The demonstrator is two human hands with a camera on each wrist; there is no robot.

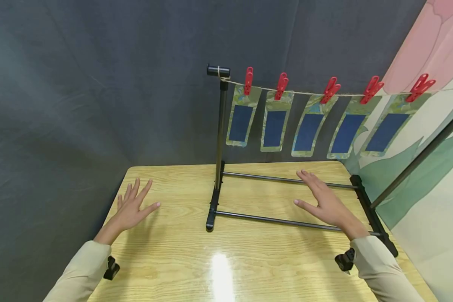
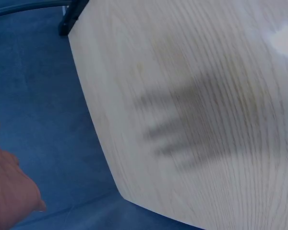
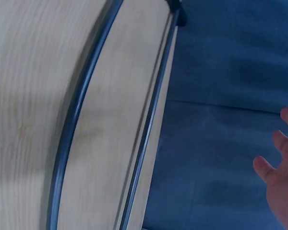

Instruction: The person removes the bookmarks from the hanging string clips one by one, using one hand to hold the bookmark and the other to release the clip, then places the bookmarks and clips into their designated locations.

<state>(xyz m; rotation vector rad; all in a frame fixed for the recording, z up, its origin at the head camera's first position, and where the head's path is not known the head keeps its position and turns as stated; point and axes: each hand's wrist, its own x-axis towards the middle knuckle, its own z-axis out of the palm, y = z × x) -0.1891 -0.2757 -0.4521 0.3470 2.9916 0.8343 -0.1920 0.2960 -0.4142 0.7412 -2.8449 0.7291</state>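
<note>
Left hand (image 1: 130, 212) empty, fingers spread, over the table (image 1: 173, 260), left of the rack (image 1: 213, 204); right hand (image 1: 326, 205) likewise empty, above the rack's two base bars (image 1: 268, 219), partly hiding them. Wrist views crop both hands; right post (image 1: 419, 160) exits frame. Beyond both hands: one string (image 1: 305, 93), cut off at right, five red clips (image 1: 282, 86) holding five cards (image 1: 307, 132); border pattern too fine to read.

The head view looks forward and down across the yellowish wood-grain worktop (image 1: 173, 260). Both wrist views, nearer, share its edge and the dark blue-grey fabric backdrop (image 1: 136, 84).
</note>
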